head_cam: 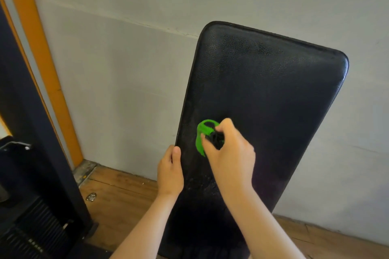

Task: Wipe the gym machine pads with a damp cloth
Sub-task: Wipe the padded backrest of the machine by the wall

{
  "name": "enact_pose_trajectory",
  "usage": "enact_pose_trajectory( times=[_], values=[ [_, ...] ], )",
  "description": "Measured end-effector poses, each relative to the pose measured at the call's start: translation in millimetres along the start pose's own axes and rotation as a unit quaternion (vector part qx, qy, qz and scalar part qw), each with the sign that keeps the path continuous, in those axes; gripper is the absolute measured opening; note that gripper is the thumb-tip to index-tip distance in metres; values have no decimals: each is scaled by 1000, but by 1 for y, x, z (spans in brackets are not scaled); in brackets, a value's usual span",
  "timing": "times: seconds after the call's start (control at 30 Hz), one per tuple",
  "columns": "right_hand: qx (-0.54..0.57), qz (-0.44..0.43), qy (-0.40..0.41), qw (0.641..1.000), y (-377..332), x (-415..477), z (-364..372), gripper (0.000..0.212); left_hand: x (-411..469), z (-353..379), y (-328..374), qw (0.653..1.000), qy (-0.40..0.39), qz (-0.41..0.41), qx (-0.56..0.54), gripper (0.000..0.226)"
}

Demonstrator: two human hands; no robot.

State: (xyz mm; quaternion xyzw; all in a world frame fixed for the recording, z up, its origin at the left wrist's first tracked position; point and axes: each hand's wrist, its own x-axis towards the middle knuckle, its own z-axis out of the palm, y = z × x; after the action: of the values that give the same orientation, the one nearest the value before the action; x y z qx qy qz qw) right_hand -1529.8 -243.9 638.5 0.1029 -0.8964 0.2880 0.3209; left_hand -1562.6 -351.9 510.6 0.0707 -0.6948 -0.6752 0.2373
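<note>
A person's right hand (228, 151), fingers curled round a bunched green-and-black cloth (202, 134), presses it against the black pad (273, 90) (tilted before a wall (126, 69)); the left hand (170, 171) grips the pad's edge. If that grip slackens, the pad could tip.

The pad (273, 94), centre right of the frame, is covered in black leather-like vinyl with a fine pebbled grain and a soft sheen. Low on it the surface looks speckled and wet. The green piece (203, 130) at its left-centre looks smooth and glossy like plastic, though blur leaves that unsure. The floor (117, 193) along the bottom is worn matt wood planks. The wall (126, 69) is flat matt paint with a hairline crack. The orange strip (42, 59) at upper left looks smoothly painted.
</note>
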Motion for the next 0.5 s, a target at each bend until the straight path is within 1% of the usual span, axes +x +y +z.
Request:
enact_pose_trajectory(
  times=[0.07,0.17,0.2,0.27,0.37,0.43,0.5],
  values=[
    [-18,-13,-24,999,1,-11,7,28,-1,0,4,1000,1,7,-13,59],
    [-18,-2,-51,999,1,-7,5,26,-3,0,11,1000,3,14,-12,47],
    [-13,0,-47,999,0,-2,2,26,-4,0,11,1000,5,13,-9,43],
    [11,9,-2,1000,-5,10,-5,27,-4,0,11,1000,5,10,-11,40],
    [40,23,60,997,-16,25,-8,28,-3,1,7,1000,3,1,-6,46],
    [36,21,70,997,-20,29,-7,28,-1,2,4,1000,3,2,1,49],
    [27,26,51,998,-21,25,-2,27,-1,1,4,1000,0,8,3,51]
  ],
)
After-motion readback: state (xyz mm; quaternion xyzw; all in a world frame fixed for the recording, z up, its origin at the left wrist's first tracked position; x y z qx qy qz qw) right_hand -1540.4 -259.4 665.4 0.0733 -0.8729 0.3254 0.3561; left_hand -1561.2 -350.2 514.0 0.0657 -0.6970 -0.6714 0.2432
